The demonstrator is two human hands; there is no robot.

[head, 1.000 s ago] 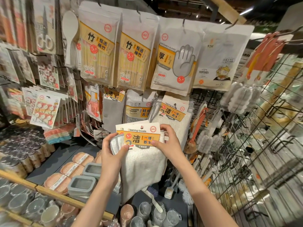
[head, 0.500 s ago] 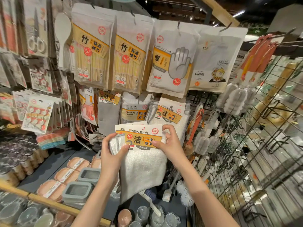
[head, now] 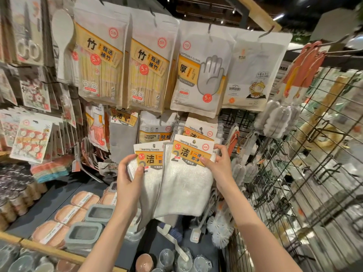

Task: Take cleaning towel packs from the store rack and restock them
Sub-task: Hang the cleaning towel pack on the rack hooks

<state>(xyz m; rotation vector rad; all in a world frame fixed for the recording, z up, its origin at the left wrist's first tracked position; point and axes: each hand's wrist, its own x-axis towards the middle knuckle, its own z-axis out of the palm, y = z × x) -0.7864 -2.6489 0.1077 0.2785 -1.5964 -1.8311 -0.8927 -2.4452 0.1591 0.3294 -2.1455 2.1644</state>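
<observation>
left hand grips left towel pack | right hand pinches right towel pack

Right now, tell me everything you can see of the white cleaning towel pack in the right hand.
The white cleaning towel pack with the orange-banded card header hangs roughly upright in front of the rack. Its header reads "Cleaning towels", with a red 5.9 price dot and a large 2. Fluffy white cloth with grey edging hangs below. The right hand pinches its right edge; it overlaps a second, similar pack held by the left hand.
</observation>
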